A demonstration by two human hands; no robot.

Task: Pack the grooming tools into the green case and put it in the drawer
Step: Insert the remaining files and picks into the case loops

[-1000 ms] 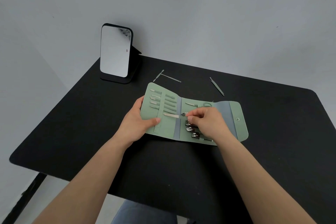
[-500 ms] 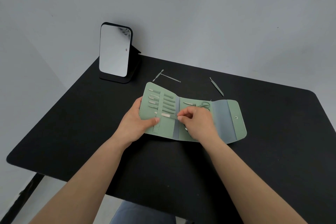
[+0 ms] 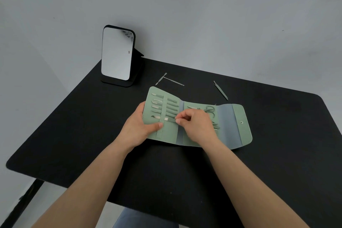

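The green case [image 3: 238,131] lies unfolded on the black table, several metal tools tucked under its elastic strap on the left panel. My left hand [image 3: 137,127] grips the case's left edge, thumb pressed on the lower panel. My right hand [image 3: 194,126] pinches the end of a thin metal tool [image 3: 166,119] that lies through the strap in the lowest slot. Small scissors [image 3: 210,109] show past my right knuckles. Three loose tools lie behind the case: two crossed ones [image 3: 169,79] and a slim one [image 3: 221,90].
A standing mirror [image 3: 117,53] on a black base is at the table's back left corner. The black table [image 3: 277,163] has rounded corners and its front edge is near my body. A grey wall runs behind it.
My right hand slid leftward across the case, pushing the thin tool through the strap into the lowest slot. It now hides the clippers seen one second ago. My left hand stayed put.
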